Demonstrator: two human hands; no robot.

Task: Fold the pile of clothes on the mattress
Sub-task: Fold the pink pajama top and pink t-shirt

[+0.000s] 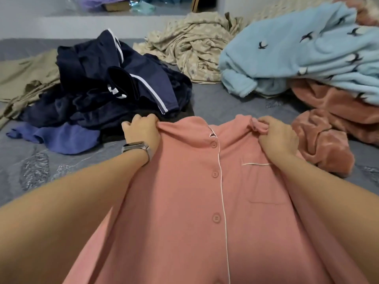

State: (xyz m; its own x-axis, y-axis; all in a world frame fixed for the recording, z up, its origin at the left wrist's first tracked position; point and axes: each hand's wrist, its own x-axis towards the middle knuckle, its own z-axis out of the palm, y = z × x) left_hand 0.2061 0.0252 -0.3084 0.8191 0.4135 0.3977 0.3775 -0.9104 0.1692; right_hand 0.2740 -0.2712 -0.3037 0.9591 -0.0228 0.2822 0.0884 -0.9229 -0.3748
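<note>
- A pink shirt (205, 201) is held in the centre and lower part of the frame, buttoned front facing the camera, with white piping along the placket and across the chest pocket.
- The left hand (141, 131) is curled round the shirt's shoulder left of centre; the fabric is bunched in the closed fingers (131, 123).
- A watch (137, 149) is worn on the left wrist.
- The right hand (276, 136) is curled round the other shoulder right of centre, with a fold of cloth pinched between thumb and fingers.
- Both forearms are stretched from the lower corners towards the collar.
- The grey mattress (225, 97) is seen beyond and to both sides of the shirt.
- A navy pile (106, 89) with white stripes is heaped at left centre, its near edge just behind the left hand; a blue-violet garment (61, 138) lies at its lower edge.
- An olive garment (22, 76) is spread at the far left.
- A beige patterned cloth (190, 46) is crumpled at upper centre.
- A light blue fleece (307, 52) with dark bird figures is piled at upper right, over a pink plush garment (332, 128) at right centre.
</note>
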